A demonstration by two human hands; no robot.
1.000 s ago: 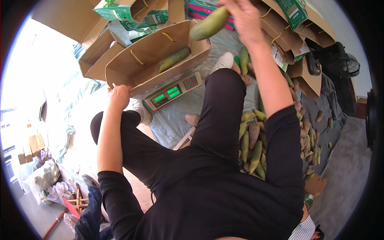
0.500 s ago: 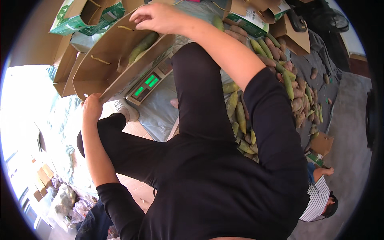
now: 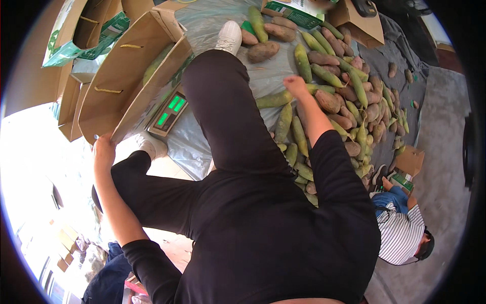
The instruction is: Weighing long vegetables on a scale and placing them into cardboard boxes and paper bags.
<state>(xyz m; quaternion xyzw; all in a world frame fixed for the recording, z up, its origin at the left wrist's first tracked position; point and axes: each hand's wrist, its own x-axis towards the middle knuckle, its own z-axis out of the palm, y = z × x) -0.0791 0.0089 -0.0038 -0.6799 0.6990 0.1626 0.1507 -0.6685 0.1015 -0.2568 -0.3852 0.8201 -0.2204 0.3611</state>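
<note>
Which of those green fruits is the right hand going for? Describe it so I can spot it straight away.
Start at the big heap of green and brown fruits on the grey sheet. At its near-left edge the right hand rests on one long green fruit. It lies crosswise, pointing toward the black trouser leg, while its neighbours below run lengthwise.

A pale plastic sheet (image 3: 263, 76) is spread over the floor and carries most of the things. A heap of long green and brown-skinned fruits (image 3: 349, 96) lies on it, spilling onto a dark cloth (image 3: 405, 61) toward the right, where a few single pieces lie apart. A scale with a green lit display (image 3: 169, 111) sits on the sheet, and an open brown cardboard box (image 3: 126, 76) rests on the scale. More cardboard boxes (image 3: 76, 96) stand beside it. Bare grey floor (image 3: 440, 152) lies beyond the cloth.
</note>
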